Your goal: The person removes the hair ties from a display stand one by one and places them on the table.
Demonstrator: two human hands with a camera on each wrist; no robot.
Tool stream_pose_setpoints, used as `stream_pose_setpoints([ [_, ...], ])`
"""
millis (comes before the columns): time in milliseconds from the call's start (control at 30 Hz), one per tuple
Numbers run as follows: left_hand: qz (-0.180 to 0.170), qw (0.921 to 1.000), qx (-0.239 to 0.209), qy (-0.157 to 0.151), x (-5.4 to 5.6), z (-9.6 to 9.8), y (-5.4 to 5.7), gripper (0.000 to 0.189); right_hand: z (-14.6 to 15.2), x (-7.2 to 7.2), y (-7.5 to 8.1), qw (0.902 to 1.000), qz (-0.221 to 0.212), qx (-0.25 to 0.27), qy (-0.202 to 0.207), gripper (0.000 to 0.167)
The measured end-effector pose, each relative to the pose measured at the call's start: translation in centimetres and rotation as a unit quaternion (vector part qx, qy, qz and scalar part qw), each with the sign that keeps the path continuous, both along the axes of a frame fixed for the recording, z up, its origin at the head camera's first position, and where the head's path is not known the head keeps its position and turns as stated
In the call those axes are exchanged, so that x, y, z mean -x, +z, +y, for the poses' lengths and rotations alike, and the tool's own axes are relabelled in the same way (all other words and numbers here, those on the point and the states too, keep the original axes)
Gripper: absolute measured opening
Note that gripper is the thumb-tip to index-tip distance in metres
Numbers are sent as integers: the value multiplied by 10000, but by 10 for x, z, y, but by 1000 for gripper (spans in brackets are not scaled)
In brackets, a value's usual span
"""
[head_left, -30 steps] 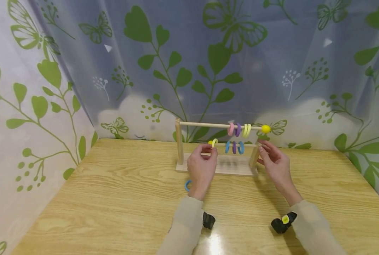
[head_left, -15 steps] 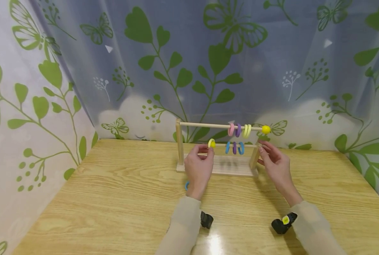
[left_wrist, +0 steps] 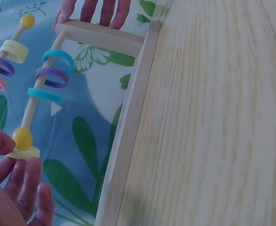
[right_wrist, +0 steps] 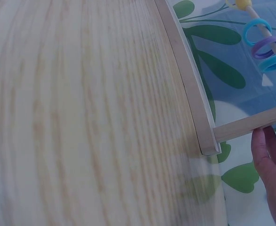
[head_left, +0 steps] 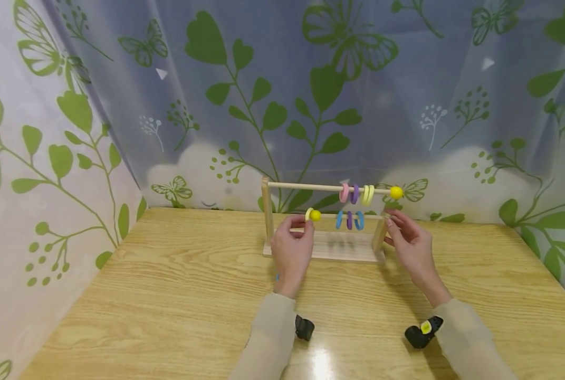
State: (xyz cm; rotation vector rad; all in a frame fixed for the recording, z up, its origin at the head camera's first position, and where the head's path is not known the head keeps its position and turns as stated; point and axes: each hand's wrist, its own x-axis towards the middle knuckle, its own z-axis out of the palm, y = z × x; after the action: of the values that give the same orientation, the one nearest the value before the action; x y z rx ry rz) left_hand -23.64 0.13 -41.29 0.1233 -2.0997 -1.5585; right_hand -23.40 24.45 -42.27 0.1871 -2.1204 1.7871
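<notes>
My left hand (head_left: 293, 253) pinches a pale yellow ring (left_wrist: 27, 153) between thumb and fingertips. The ring sits at the outer side of the yellow ball (left_wrist: 22, 138) that ends the lower rod (head_left: 329, 217) of a wooden ring stand (head_left: 344, 253). Two blue rings and a purple ring (left_wrist: 53, 77) hang along that rod. At the stand's right end, my right hand (head_left: 414, 250) grips the top of the short post (head_left: 379, 236) with thumb and fingers. On the upper rod (head_left: 306, 186) hang a pink ring (head_left: 344, 193), a purple one and two pale yellow ones.
A blue ring (head_left: 277, 277) on the table (head_left: 192, 306) is mostly hidden behind my left wrist. The tall post (head_left: 267, 216) rises left of my left hand. A second yellow ball (head_left: 396, 192) caps the upper rod. A patterned curtain (head_left: 282, 79) hangs behind.
My left hand has moved left with the yellow ring, from the inner side of the ball, over it, to its outer side. My right hand stays on the post.
</notes>
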Motion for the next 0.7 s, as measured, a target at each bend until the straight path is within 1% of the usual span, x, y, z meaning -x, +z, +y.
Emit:
stream_pose_setpoints([
  [167,20,10000,-28,29,0,-6,-1,12,-1,1,1,9999,-26,-93,-54,45],
  [367,-35,10000,-58,-29,-3,-14,-3,12,-2,1,1,9996,-61,-224,-131,45],
  [700,143,9998,-16,-141,-6,-27,-5,11,-2,0,0,9995,-123,-221,-185,44],
])
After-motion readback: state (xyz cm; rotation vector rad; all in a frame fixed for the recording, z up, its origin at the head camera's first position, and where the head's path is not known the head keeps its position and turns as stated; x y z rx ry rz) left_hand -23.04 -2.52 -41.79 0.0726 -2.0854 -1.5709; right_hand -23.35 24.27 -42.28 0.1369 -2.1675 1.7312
